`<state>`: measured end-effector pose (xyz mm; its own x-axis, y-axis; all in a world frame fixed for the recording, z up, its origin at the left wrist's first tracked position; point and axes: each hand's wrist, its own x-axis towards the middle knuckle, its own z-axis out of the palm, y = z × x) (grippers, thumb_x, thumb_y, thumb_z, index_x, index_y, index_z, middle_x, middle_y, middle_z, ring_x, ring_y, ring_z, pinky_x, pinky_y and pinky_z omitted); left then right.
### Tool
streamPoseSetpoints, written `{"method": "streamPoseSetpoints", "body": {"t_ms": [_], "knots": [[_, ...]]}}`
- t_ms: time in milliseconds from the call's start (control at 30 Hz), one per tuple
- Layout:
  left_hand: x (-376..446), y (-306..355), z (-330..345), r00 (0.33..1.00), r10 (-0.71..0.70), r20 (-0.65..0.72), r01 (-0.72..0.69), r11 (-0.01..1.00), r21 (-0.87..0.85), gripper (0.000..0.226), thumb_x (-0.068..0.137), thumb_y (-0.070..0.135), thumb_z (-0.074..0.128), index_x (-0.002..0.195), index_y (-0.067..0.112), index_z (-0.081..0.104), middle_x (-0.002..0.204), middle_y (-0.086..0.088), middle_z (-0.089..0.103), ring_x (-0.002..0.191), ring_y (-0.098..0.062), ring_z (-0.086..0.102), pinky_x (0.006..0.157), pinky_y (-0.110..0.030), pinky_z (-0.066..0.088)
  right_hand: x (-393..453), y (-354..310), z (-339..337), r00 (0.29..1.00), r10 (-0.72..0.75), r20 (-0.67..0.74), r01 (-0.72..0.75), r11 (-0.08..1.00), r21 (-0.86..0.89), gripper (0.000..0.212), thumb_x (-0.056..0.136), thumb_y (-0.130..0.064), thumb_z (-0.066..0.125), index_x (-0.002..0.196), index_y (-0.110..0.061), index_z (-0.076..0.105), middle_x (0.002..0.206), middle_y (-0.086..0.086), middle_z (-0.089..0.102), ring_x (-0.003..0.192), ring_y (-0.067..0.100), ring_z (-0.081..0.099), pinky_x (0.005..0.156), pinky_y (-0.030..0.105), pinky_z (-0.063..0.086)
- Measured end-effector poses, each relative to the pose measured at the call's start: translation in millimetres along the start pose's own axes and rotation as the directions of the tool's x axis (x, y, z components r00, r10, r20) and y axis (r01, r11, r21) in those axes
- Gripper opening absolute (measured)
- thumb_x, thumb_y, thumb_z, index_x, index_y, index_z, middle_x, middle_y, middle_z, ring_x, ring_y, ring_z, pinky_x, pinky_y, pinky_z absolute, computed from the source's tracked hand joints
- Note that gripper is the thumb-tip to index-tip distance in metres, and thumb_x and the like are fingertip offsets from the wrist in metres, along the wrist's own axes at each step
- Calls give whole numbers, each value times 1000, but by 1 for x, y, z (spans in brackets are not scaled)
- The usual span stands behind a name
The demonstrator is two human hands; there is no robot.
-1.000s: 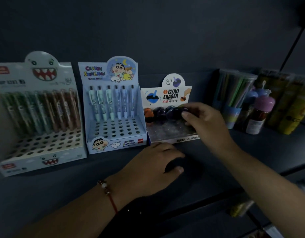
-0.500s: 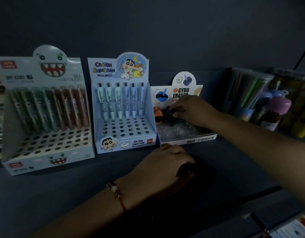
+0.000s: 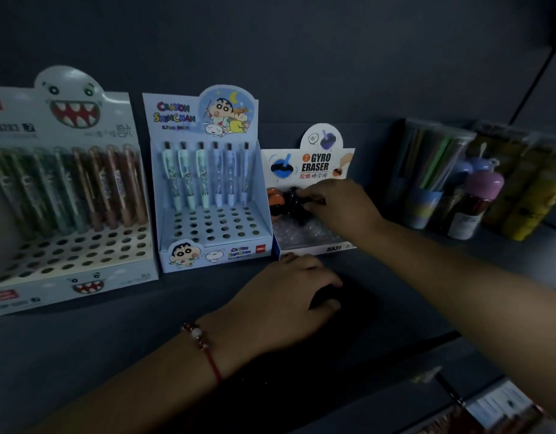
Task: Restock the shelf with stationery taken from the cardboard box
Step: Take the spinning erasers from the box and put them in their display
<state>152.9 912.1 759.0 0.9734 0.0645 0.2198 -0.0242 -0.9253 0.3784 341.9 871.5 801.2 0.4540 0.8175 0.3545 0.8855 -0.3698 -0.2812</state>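
Note:
A small "Gyro Eraser" display box (image 3: 314, 166) stands on the dark shelf (image 3: 114, 333), with an orange eraser (image 3: 275, 197) and dark ones in its back row. My right hand (image 3: 336, 205) reaches into that box and pinches a dark gyro eraser (image 3: 297, 198) at the back row. My left hand (image 3: 289, 296), with a red bracelet at the wrist, rests on the shelf just in front of the box with its fingers curled over something dark that I cannot make out. The cardboard box is out of view.
Left of the eraser box stand a Crayon Shinchan pen display (image 3: 207, 189) and a shark-face pen display (image 3: 67, 195), each with one row of pens and many vacant holes. Clear tubs of pens (image 3: 427, 170) and small bottles (image 3: 477, 205) stand at the right.
My right hand has moved left along the erasers' back row, from the right end toward the orange one. My left hand has stayed in front of the box.

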Motion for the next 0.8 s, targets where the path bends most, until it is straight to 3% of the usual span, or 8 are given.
{"method": "streamPoseSetpoints", "body": {"t_ms": [167, 267, 433, 533, 600, 667, 800], "knots": [[-8, 8, -6, 998, -26, -63, 21, 996, -89, 32, 95, 45, 54, 127, 39, 57, 125, 23, 53, 114, 8, 45, 95, -6, 32, -33, -2, -18, 996, -56, 71, 53, 997, 53, 60, 93, -15, 59, 149, -24, 39, 149, 6, 46, 136, 21, 42, 103, 15, 30], [-12, 18, -11, 996, -4, -89, -7, 992, -123, 29, 95, 41, 56, 124, 39, 60, 122, 27, 54, 113, 13, 45, 90, 0, 30, -78, -2, -40, 993, -113, 32, 109, 988, 113, 58, 93, -16, 59, 147, -28, 42, 151, -6, 43, 139, 10, 37, 111, 18, 28], [-18, 53, -6, 992, 86, -93, -103, 974, -200, 24, 93, 42, 60, 116, 43, 64, 119, 35, 55, 113, 15, 49, 91, 0, 32, -221, 25, -78, 998, -28, 51, 24, 996, 80, 49, 97, -36, 57, 143, -40, 42, 145, -24, 42, 131, -13, 30, 102, -2, 15], [-9, 97, 10, 973, 225, -48, -229, 962, -151, 26, 92, 54, 55, 115, 45, 62, 119, 31, 57, 116, 7, 53, 93, -11, 41, -330, 47, -83, 989, 145, 24, -147, 986, 81, 47, 94, -42, 57, 140, -42, 47, 136, -29, 43, 129, -16, 31, 105, 1, 17], [-3, 141, 37, 957, 291, 16, -281, 936, -215, 24, 93, 52, 55, 116, 45, 62, 117, 28, 59, 113, 2, 56, 89, -19, 45, -407, 57, -83, 956, 293, 5, -292, 952, 89, 47, 91, -49, 54, 138, -44, 48, 136, -29, 45, 130, -12, 36, 108, 10, 24], [-3, 194, 78, 927, 367, 80, -328, 894, -306, 25, 93, 46, 57, 117, 41, 63, 114, 26, 60, 110, 2, 57, 86, -19, 46, -487, 61, -82, 885, 465, -19, -461, 881, 108, 47, 89, -51, 52, 136, -48, 47, 137, -29, 46, 129, -10, 39, 108, 14, 28], [-26, 308, 185, 819, 532, 217, -389, 792, -471, 27, 90, 39, 62, 114, 29, 68, 108, 15, 65, 103, 2, 60, 89, -20, 47, -650, 43, -78, 676, 736, -47, -723, 674, 150, 40, 85, -59, 48, 124, -65, 41, 134, -40, 38, 125, -21, 30, 102, 0, 14]]}}
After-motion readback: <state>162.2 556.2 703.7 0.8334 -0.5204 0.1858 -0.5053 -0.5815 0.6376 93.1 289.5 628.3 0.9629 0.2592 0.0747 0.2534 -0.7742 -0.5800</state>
